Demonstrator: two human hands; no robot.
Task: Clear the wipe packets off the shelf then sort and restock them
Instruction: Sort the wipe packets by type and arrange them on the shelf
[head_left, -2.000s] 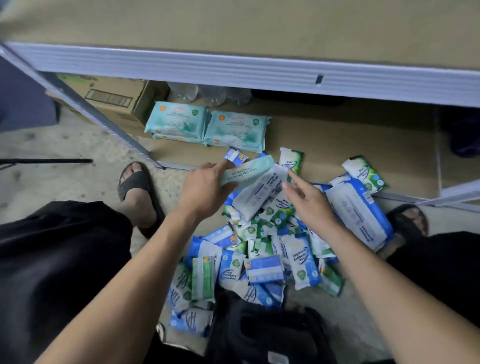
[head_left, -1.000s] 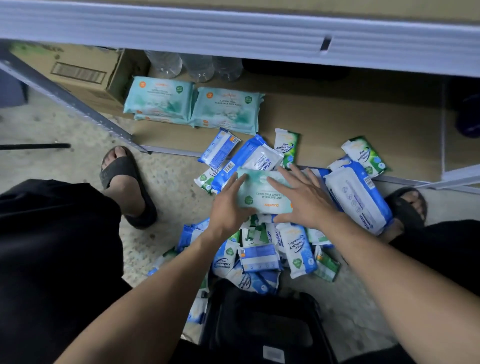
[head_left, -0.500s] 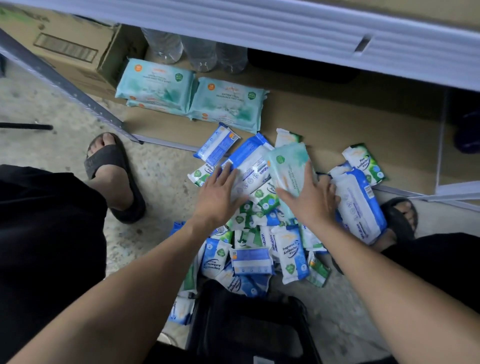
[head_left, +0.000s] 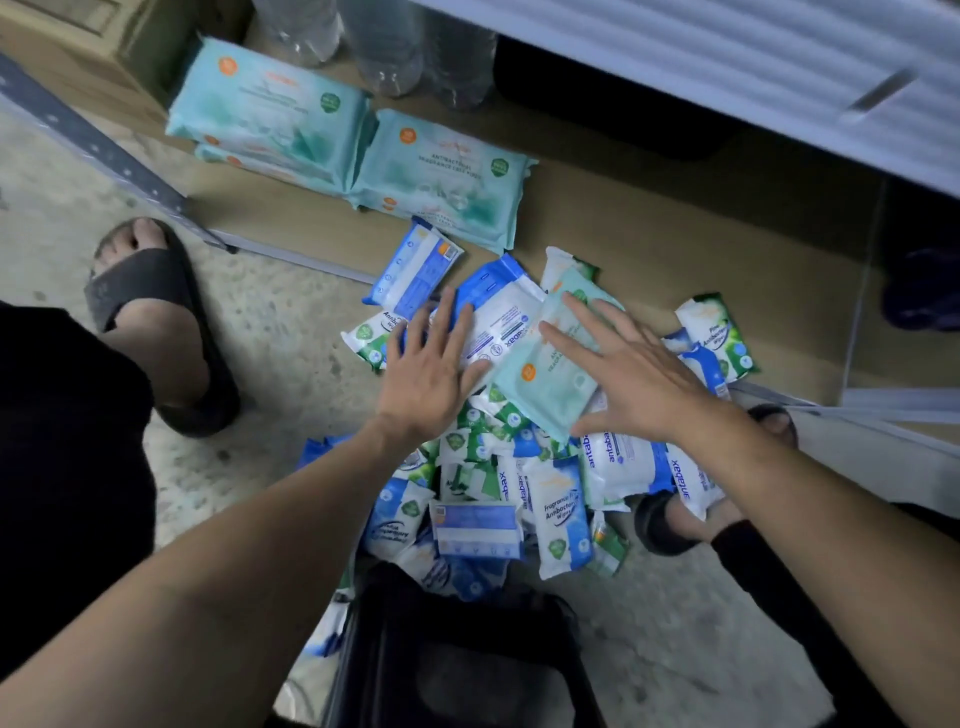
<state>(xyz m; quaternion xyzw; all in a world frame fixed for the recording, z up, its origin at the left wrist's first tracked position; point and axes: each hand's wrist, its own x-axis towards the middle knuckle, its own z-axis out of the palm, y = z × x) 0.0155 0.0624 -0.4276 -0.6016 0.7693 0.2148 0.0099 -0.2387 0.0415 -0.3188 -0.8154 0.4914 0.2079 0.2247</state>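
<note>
Teal packs (head_left: 441, 171) restocked on shelf board (head_left: 675, 249), two stacks side by side; sorting looks barely begun. Mixed pile (head_left: 519, 467) straddles floor and shelf edge. Left hand (head_left: 431, 369) flat, spread on pile; right hand (head_left: 634, 374) spread over one teal packet (head_left: 550, 374) atop it

Pale teal packets (head_left: 270, 114) with orange dots are lying on the brown shelf (head_left: 675, 234); the pile (head_left: 519, 467) is showing blue, white and green.
</note>
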